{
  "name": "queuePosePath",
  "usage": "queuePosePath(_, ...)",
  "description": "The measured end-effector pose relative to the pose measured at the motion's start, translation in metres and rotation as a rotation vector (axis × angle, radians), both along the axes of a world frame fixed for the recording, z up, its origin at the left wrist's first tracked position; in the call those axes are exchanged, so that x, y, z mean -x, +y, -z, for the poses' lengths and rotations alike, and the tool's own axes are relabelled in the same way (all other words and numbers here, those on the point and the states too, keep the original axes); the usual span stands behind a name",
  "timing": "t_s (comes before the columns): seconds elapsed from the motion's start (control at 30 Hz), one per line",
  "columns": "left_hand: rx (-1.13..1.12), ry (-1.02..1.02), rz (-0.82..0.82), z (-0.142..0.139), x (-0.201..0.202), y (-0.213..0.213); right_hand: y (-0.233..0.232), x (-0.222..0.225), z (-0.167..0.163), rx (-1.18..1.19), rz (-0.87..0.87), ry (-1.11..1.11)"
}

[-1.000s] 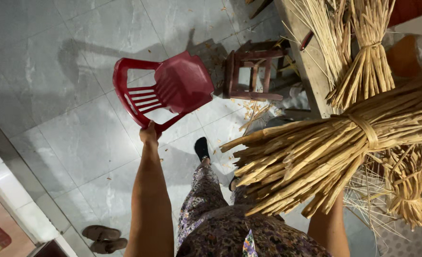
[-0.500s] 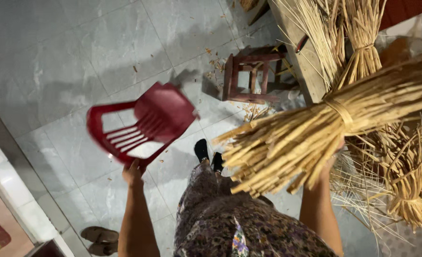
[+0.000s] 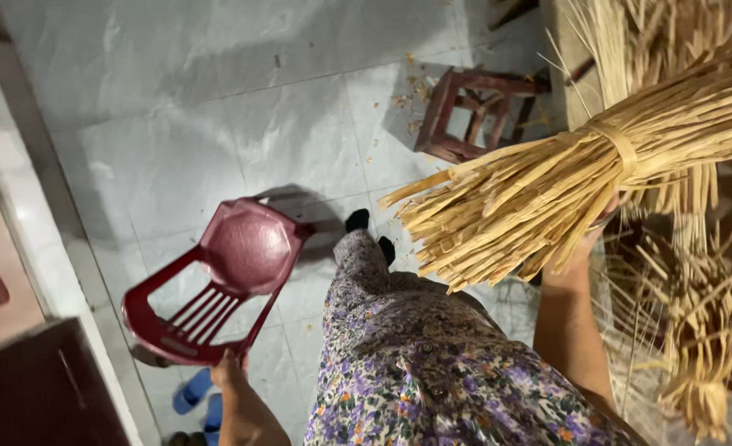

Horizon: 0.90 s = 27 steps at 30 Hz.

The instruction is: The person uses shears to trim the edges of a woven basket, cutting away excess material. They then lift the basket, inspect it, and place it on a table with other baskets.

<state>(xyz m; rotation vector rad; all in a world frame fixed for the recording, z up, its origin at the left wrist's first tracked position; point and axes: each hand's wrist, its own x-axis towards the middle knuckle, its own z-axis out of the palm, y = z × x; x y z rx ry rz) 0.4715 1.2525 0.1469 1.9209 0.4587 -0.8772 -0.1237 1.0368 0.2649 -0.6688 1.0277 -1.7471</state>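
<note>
Now that the left hand (image 3: 230, 372) has swung the red chair (image 3: 221, 277) low, fingers gripping its backrest, the right hand (image 3: 585, 239) clutches 1 straw bundle (image 3: 564, 190).

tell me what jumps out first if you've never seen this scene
The big tied bundle of pale straw fills the upper right, held up from below by the right hand. At lower left, the left hand grips a dark red plastic chair lifted over the grey tiled floor. A small wooden stool stands behind.

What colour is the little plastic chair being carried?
The plastic chair is dark red, seen in the head view, the only one.
</note>
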Motion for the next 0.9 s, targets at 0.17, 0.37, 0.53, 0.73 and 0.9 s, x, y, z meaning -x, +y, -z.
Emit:
queuePosePath(0.17, -0.016, 0.149, -0.13, -0.003, -0.001, 0.057, -0.031, -0.021, -0.009, 0.02, -0.08, -0.004)
queuePosePath(0.37, -0.022, 0.243, -0.186, -0.008, -0.006, 0.059, -0.073, -0.053, -0.007, 0.023, -0.153, -0.048)
queuePosePath(0.53, -0.068, 0.202, -0.147, -0.008, -0.039, 0.013, -0.119, -0.088, 0.003, 0.015, -0.17, -0.127)
queuePosePath(0.73, -0.054, 0.083, 0.141, -0.017, -0.117, -0.125, -0.176, -0.13, 0.036, -0.008, -0.117, -0.29)
queuePosePath(0.9, 0.136, 0.052, 0.644, -0.043, -0.17, -0.286, -0.227, -0.169, 0.039, -0.029, -0.144, -0.471)
